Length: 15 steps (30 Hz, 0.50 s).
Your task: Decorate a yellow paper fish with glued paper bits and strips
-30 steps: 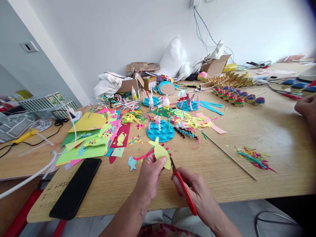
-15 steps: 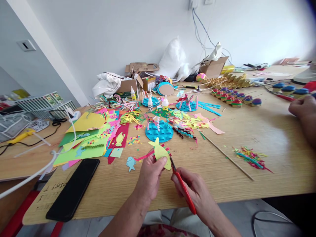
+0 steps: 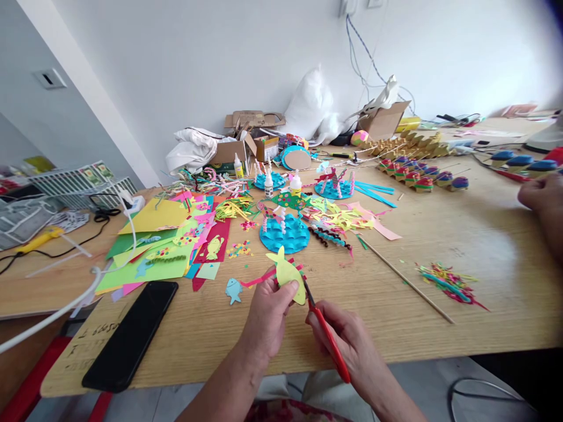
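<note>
My left hand (image 3: 269, 319) pinches a yellow-green paper fish (image 3: 288, 272), thumb on top, over the front of the table. Behind the fish, a pink-red paper strip (image 3: 261, 278) sticks out on both sides. My right hand (image 3: 345, 337) is closed round red-handled scissors (image 3: 328, 337), their blades at the fish's right edge beside the strip's end. To the left of my left hand lies a small blue paper fish (image 3: 233, 291). Just beyond the held fish sits a round blue base (image 3: 285, 235) with pink twisted posts.
A black phone (image 3: 132, 334) lies at the front left, below coloured paper sheets (image 3: 153, 234). A wooden stick (image 3: 407, 278) and paper scraps (image 3: 448, 281) lie to the right. Another person's hand (image 3: 543, 193) rests at the right edge. Glue bottles (image 3: 268, 183) stand farther back.
The whole view has shifted very slightly. Both hands, the paper fish and the scissors keep nearly the same positions.
</note>
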### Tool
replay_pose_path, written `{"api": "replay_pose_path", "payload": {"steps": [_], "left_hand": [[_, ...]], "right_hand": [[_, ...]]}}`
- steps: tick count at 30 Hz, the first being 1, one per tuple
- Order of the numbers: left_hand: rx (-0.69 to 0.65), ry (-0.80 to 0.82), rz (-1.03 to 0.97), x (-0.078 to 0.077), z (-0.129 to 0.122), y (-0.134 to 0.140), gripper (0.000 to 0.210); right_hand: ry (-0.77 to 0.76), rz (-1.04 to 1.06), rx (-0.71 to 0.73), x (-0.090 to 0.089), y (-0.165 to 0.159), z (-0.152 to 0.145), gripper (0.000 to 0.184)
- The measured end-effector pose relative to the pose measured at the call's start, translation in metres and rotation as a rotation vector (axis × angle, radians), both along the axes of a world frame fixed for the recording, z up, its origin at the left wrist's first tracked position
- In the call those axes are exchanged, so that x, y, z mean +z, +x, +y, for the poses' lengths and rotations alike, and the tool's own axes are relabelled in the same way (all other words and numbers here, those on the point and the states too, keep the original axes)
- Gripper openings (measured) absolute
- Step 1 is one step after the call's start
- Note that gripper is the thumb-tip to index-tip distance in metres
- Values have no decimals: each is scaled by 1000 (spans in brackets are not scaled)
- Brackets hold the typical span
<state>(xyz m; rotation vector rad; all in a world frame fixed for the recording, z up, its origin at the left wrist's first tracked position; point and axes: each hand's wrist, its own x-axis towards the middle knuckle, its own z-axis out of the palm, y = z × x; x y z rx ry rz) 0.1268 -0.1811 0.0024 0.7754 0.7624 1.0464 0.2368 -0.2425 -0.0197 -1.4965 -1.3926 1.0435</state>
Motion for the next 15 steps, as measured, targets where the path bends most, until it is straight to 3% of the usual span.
{"api": "replay_pose_path", "payload": {"steps": [15], "left_hand": [[1, -39, 9, 3, -2, -2, 20]], "right_hand": [[-3, -38, -2, 0, -1, 0, 37]]}}
